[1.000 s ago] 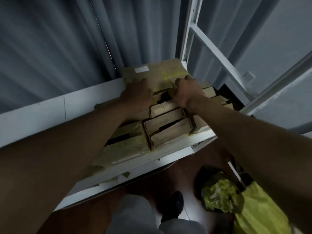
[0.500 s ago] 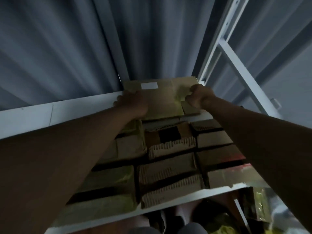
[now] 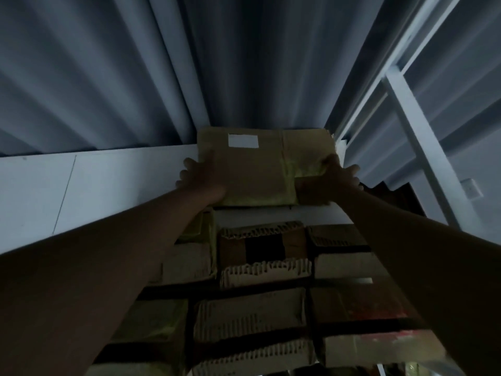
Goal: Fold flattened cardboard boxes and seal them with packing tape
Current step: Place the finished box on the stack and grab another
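Note:
A taped brown cardboard box (image 3: 257,169) with a white label and yellowish tape sits on top of a white shelf unit, against the corrugated wall. My left hand (image 3: 202,180) grips its left side, thumb over the top face and fingers down the side. My right hand (image 3: 329,183) grips its right front corner in the same way. Both arms reach up and forward to it.
Below the box, rows of cardboard boxes (image 3: 265,256) with rough corrugated edges fill the white shelf (image 3: 108,183). A corrugated grey wall (image 3: 244,63) rises behind. A white metal frame (image 3: 417,126) stands at the right.
The view has tilted upward, so the floor and the yellow bag have dropped out of sight. Both hands went from the lower stack up to the top box and now hold its two sides.

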